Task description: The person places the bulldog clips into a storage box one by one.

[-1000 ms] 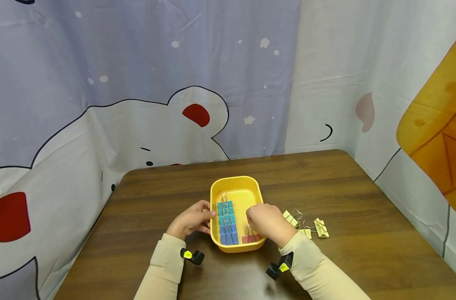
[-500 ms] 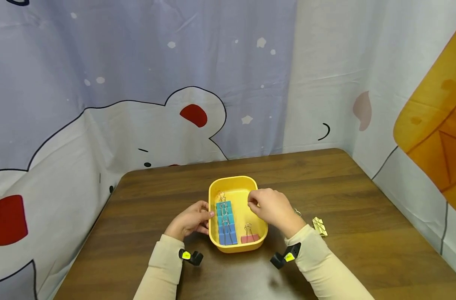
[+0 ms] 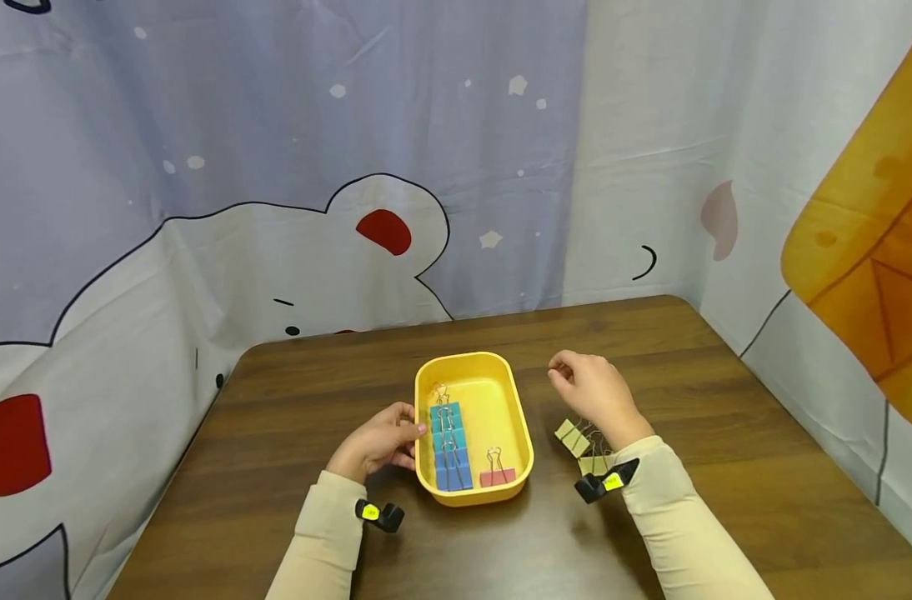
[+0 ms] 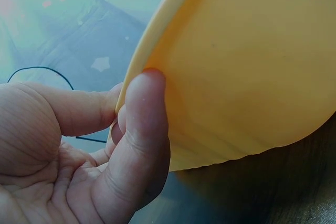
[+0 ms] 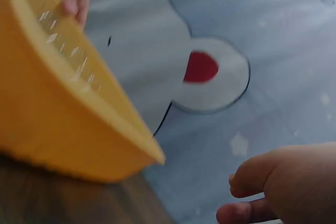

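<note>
A yellow tray stands on the table with binder clips inside. Along its left side runs a column of teal clips and blue clips, handles up the tray. One pink binder clip lies at the near right corner. My left hand pinches the tray's left rim, thumb on one face of the wall and fingers on the other, as the left wrist view shows. To the right of the tray, my right hand is over the table, fingers loosely bent, holding nothing. Below it lie pale yellow binder clips.
The brown wooden table carries the tray and the yellow clips. The right wrist and its strapped camera overlap part of the clip pile. A printed curtain hangs behind the table's far edge.
My right hand has lifted from the pink clip in the tray and moved right, out past the rim. The pink clip stays at the corner. My left hand keeps its hold.
</note>
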{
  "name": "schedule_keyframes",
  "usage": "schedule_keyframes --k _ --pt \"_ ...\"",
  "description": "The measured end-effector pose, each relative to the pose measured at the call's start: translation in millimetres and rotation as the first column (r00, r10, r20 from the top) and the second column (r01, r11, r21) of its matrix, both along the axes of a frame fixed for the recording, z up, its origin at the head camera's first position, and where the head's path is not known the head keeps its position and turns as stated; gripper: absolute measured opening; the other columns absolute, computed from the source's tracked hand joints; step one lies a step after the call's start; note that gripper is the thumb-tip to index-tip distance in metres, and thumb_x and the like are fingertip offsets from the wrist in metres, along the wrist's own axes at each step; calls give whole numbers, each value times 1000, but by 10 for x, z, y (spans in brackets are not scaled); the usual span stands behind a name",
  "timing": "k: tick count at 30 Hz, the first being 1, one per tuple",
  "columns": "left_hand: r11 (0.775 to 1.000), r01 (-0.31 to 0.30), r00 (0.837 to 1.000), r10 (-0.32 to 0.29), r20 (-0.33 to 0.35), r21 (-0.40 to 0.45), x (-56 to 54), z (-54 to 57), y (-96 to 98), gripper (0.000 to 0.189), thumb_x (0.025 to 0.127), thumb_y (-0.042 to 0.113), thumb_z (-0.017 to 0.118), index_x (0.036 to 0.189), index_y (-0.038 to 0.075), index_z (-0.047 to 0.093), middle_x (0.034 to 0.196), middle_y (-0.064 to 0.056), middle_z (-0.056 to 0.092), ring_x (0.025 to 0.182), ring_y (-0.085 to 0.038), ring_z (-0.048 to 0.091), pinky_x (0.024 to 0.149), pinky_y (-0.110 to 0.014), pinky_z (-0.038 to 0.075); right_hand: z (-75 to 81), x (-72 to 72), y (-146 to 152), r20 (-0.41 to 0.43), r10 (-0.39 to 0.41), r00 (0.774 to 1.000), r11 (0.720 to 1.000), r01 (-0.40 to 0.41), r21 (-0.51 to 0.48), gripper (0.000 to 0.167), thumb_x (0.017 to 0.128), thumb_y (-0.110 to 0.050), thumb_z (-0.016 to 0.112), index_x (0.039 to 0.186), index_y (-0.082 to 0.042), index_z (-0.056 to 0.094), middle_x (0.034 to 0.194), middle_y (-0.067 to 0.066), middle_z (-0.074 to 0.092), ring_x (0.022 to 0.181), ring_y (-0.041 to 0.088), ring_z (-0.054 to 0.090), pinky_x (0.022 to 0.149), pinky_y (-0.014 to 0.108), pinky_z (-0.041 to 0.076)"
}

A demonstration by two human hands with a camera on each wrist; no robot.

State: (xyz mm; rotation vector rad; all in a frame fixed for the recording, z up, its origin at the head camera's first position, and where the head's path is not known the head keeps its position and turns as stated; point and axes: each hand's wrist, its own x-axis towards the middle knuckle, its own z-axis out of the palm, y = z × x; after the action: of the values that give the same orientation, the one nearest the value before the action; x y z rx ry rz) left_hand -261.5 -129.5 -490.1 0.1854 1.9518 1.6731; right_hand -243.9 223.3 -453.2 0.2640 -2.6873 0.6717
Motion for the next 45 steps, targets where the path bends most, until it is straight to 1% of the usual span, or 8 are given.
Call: schedule_keyframes --k 8,12,17,21,24,30,36,45 --pt "1000 1 1000 -1 0 -2 -4 -17 -44 36 104 7 54 129 -7 33 85 -13 61 63 -16 59 55 -29 60 -265 -3 288 89 3 996 1000 -6 27 16 94 -29 65 94 -15 73 75 -7 65 67 13 58 64 36 50" --pt "1000 3 1000 -3 8 1 -2 -30 -57 38 104 8 54 130 -7 32 84 -13 61 63 -16 59 55 -29 61 -316 -8 403 164 75 984 997 -79 20 16 94 -31 66 88 -17 71 69 -8 59 62 11 52 59 31 45" --pt "1000 7 1000 -7 11 13 2 -35 -52 38 104 7 54 130 -7 31 84 -13 60 62 -15 58 55 -29 60 -321 -20 523 290 171 942 985 -173 -18 18 93 -28 65 78 -18 66 61 -8 55 56 11 49 54 28 41" --pt "1000 1 1000 -1 10 15 2 -29 -41 37 104 6 54 130 -7 32 84 -13 60 62 -15 58 54 -29 60 -311 -17 584 407 214 888 976 -211 -55 18 93 -24 62 76 -17 66 60 -7 60 55 12 53 54 29 42" --pt "1000 0 1000 0 10 13 2 -25 -34 37 103 6 55 130 -6 32 84 -12 59 62 -15 57 54 -29 60 -302 -7 590 447 233 863 972 -222 -78 16 89 -16 58 76 -15 66 60 -6 61 54 13 53 53 29 42" --pt "1000 5 1000 -5 12 8 0 -24 -34 38 104 7 55 131 -7 32 84 -12 60 62 -15 58 55 -30 61 -277 32 551 444 249 861 968 -231 -93 15 83 -9 55 73 -12 66 59 -4 60 54 13 53 53 29 42" --pt "1000 7 1000 -7 14 13 1 -15 -29 38 104 8 55 130 -7 32 84 -12 61 62 -16 59 55 -30 61 -232 35 518 454 225 862 974 -216 -73 17 86 -12 58 73 -15 69 61 -6 61 55 12 51 53 27 41" --pt "1000 13 1000 -14 13 26 -1 -7 -12 36 104 6 53 129 -7 31 83 -12 62 61 -15 59 55 -29 60 -229 -2 496 420 272 866 962 -228 -154 15 88 -11 61 81 -10 73 63 -4 65 59 11 55 56 28 43"
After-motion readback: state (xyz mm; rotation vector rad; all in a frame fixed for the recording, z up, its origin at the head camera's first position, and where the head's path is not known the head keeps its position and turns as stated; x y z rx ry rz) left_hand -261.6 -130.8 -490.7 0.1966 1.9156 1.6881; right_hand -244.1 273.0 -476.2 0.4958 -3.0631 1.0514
